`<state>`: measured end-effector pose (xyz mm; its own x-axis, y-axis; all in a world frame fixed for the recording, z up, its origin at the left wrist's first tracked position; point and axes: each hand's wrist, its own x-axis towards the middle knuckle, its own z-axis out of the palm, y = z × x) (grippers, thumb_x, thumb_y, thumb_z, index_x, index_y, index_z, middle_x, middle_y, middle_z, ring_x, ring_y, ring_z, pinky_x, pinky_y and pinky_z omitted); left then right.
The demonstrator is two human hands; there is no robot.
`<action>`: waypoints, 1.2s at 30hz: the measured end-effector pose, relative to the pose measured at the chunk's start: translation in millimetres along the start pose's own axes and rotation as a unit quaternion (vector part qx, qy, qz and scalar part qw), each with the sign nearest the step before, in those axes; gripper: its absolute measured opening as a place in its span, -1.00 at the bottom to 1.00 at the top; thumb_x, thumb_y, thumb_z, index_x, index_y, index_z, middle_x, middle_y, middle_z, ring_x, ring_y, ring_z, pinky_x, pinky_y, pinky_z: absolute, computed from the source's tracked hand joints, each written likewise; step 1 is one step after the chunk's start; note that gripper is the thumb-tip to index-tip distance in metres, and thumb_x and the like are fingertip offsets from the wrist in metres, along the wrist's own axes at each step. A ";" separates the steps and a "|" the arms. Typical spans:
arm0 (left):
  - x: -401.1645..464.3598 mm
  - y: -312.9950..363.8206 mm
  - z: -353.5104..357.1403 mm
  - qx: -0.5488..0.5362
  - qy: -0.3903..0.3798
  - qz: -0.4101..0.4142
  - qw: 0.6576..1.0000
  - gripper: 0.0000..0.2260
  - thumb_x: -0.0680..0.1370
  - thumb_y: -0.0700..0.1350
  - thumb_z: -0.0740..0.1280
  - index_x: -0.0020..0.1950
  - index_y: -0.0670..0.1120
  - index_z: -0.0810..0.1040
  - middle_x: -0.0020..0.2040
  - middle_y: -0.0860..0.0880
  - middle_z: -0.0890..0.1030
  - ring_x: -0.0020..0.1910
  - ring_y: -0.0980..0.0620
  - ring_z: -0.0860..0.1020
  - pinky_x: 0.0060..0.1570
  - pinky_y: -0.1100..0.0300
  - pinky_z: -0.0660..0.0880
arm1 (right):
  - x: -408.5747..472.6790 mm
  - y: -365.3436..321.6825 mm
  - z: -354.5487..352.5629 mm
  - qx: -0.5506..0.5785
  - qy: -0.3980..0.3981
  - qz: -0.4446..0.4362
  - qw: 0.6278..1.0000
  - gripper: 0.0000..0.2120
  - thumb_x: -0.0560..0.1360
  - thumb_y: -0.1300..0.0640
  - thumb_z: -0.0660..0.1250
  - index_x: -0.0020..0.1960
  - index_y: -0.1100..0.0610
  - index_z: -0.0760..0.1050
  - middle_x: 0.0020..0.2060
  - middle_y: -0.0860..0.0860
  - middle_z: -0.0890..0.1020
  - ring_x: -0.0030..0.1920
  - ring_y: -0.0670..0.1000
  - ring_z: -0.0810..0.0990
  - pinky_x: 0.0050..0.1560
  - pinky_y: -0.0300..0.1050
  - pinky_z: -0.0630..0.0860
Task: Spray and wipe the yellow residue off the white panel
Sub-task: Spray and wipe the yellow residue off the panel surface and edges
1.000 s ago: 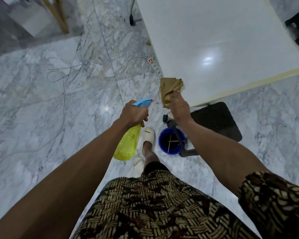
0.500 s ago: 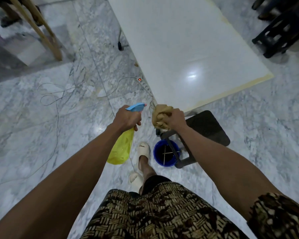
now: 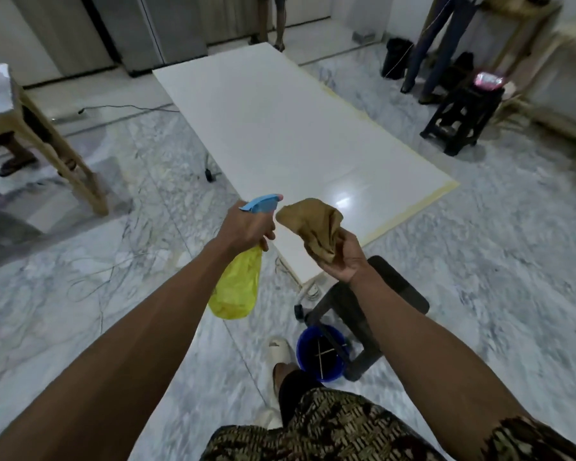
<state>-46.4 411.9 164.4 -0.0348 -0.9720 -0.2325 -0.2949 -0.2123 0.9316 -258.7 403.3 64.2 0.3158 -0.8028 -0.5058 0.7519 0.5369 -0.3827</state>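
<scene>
Below, my left hand (image 3: 246, 227) grips the neck of a spray bottle (image 3: 238, 284), fingers curled round it under the blue trigger head (image 3: 263, 202). The bottle's long axis runs near to far: its yellow body hangs down toward me and slightly left, while the nozzle points away from me, toward the near end of the white panel (image 3: 280, 128). My right hand (image 3: 343, 261) is turned palm up, its fingers curled round the lower part of a brown cloth (image 3: 316, 224); the crumpled cloth rises out of the hand and leans left toward the nozzle, just beside it but apart.

The panel is a long rectangle lying flat, raised off the marble floor (image 3: 64, 294). Its long axis runs from the near corner, just beyond and below my hands, to the far left of the room. A yellow band of residue (image 3: 413, 207) follows the near-right short edge and continues along the right long edge. Both hands are held over the near corner; neither touches the surface.

Near my feet a blue bucket (image 3: 303, 347) stands on the floor, touching a dark stool (image 3: 396, 287); what lies inside the bucket is unclear, possibly thin sticks. A black stool (image 3: 463, 118) stands far right, well apart from the panel.
</scene>
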 end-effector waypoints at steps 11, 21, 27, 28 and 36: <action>72.2 44.9 -3.1 -0.002 -0.072 0.011 0.997 -0.61 0.45 -0.18 0.30 0.20 0.12 0.69 -0.23 -0.19 0.60 -0.22 -0.12 0.64 -0.36 0.09 0.60 | 50.8 -24.4 39.4 0.131 0.036 -0.062 0.989 -0.52 0.59 -0.04 0.09 0.41 0.12 0.46 0.37 0.19 0.51 0.34 0.27 0.48 0.43 0.20 0.25; 186.4 41.2 -14.9 0.045 -0.102 -0.027 0.993 -0.53 0.35 0.03 0.36 0.13 -0.22 0.71 -0.31 -0.13 0.64 -0.27 -0.19 0.66 -0.33 0.02 0.60 | 148.5 -58.5 68.5 0.194 0.010 -0.084 0.977 -0.40 0.52 -0.11 0.29 0.52 0.06 0.34 0.38 0.13 0.50 0.35 0.20 0.48 0.42 0.10 0.31; 239.3 39.8 -23.4 0.076 -0.147 -0.028 0.986 -0.73 0.47 -0.12 0.36 0.10 -0.16 0.72 -0.33 -0.10 0.62 -0.29 -0.17 0.66 -0.35 0.05 0.59 | 188.5 -69.4 74.7 0.199 0.007 -0.114 0.973 -0.48 0.55 -0.15 0.29 0.38 0.15 0.49 0.31 0.20 0.56 0.36 0.23 0.48 0.45 0.15 0.31; 248.7 40.8 -23.4 0.080 -0.159 -0.024 0.984 -0.73 0.47 -0.11 0.36 0.10 -0.14 0.72 -0.33 -0.11 0.62 -0.28 -0.18 0.66 -0.33 0.03 0.60 | 193.7 -69.3 75.9 0.211 0.009 -0.128 0.969 -0.48 0.55 -0.16 0.28 0.36 0.17 0.50 0.27 0.22 0.57 0.32 0.24 0.50 0.43 0.15 0.34; 323.5 64.6 -22.1 0.127 -0.279 0.024 0.951 -0.53 0.34 -0.02 0.32 0.21 0.02 0.76 -0.31 -0.15 0.66 -0.34 -0.23 0.66 -0.32 0.01 0.62 | 229.5 -88.7 82.8 0.198 0.069 -0.232 0.950 -0.31 0.57 -0.27 0.25 0.51 0.18 0.32 0.46 0.20 0.41 0.44 0.19 0.42 0.43 0.12 0.37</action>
<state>-55.7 81.5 155.5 -0.5354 -0.7594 -0.3696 -0.4996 -0.0681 0.8636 -205.0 150.0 46.0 -0.1615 -0.8727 -0.4607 0.9589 -0.0285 -0.2823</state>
